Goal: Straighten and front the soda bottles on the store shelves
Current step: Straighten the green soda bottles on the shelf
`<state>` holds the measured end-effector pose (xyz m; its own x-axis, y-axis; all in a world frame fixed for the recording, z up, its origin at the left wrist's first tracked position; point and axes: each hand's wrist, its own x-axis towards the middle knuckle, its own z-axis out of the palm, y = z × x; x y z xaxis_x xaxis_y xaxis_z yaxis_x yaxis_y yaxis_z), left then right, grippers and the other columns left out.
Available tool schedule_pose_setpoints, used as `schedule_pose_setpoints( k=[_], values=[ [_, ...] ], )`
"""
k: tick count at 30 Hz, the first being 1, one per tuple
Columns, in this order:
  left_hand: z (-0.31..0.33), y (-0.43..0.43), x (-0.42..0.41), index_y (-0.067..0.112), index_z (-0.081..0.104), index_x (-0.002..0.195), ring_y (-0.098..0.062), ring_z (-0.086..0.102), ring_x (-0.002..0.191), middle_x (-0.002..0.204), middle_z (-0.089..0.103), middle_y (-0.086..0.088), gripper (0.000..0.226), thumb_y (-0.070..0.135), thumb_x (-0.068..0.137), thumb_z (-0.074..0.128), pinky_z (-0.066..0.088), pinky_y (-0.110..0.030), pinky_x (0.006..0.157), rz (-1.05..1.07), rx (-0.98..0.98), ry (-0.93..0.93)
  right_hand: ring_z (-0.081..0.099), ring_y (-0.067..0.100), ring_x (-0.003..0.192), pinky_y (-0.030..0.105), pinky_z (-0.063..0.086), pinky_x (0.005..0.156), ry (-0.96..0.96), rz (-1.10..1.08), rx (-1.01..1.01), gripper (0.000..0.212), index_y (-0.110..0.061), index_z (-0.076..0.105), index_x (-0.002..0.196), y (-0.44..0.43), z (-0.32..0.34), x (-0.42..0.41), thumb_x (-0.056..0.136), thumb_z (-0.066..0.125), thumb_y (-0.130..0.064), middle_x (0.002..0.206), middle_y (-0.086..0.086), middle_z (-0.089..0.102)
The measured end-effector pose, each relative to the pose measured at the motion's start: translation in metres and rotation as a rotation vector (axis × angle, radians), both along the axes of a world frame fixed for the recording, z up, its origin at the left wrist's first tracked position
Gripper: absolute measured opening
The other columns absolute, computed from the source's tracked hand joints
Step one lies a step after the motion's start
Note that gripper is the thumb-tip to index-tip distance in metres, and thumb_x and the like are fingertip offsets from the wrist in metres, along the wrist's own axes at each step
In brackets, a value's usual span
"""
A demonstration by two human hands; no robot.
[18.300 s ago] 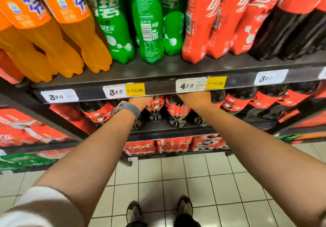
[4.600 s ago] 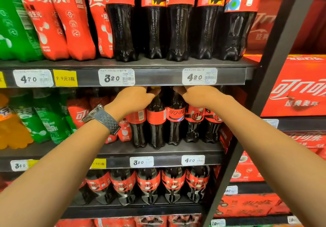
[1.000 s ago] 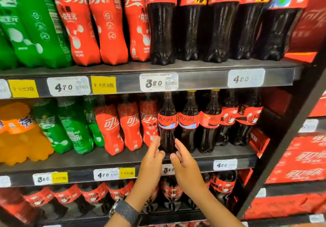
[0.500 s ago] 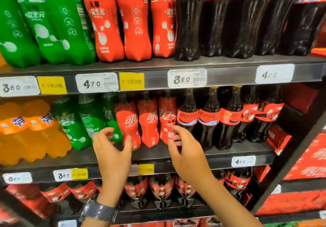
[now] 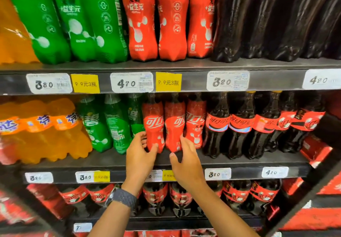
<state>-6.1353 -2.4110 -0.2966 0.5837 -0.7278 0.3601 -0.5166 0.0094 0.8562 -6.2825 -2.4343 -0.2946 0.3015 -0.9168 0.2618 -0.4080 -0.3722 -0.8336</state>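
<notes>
Three red-wrapped cola bottles stand in the middle of the middle shelf (image 5: pixel 114 160). My left hand (image 5: pixel 140 156) reaches the leftmost red bottle (image 5: pixel 153 124); its fingers curl round the bottle's lower left side and the thumb lies on its front. My right hand (image 5: pixel 186 163) is spread beside the second red bottle (image 5: pixel 174 126), fingertips touching its lower right side, thumb apart below it. Left of these stand green soda bottles (image 5: pixel 114 124) and orange soda bottles (image 5: pixel 42 129). Dark cola bottles (image 5: pixel 239 126) fill the right part of the row.
The upper shelf (image 5: pixel 193 65) carries larger green, red and dark bottles, with price tags (image 5: pixel 132 82) along its edge. The lower shelf holds more dark cola bottles (image 5: pixel 180 198). A dark slanting upright (image 5: pixel 302 198) and red cartons (image 5: pixel 313 218) stand at the right.
Both hands have moved up and closer together, from in front of the shelf edge onto the red bottles. The left hand has closed round the leftmost red bottle.
</notes>
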Motion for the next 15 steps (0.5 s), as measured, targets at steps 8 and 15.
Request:
schedule_pose_setpoints(
  k=[8, 15],
  values=[
    [-0.007, -0.007, 0.000, 0.022, 0.049, 0.126, -0.001, 0.055, 0.095, 0.109, 0.049, 0.009, 0.046, 0.015, 0.085, 0.069, 0.049, -0.025, 0.086, 0.057, -0.014, -0.110, 0.022, 0.003, 0.139, 0.013, 0.016, 0.109, -0.023, -0.042, -0.017, 0.063, -0.019, 0.026, 0.149, -0.001, -0.007, 0.001, 0.093, 0.055, -0.024, 0.151, -0.010, 0.027],
    [-0.009, -0.014, 0.000, 0.026, 0.048, 0.121, -0.004, 0.053, 0.096, 0.105, 0.046, 0.012, 0.061, 0.038, 0.071, 0.081, 0.049, -0.026, 0.078, 0.076, -0.007, -0.109, 0.044, 0.014, 0.124, 0.031, 0.043, 0.099, 0.028, -0.104, -0.130, 0.061, -0.020, 0.031, 0.144, 0.001, -0.012, 0.003, 0.090, 0.057, -0.031, 0.136, -0.006, 0.039]
  ],
)
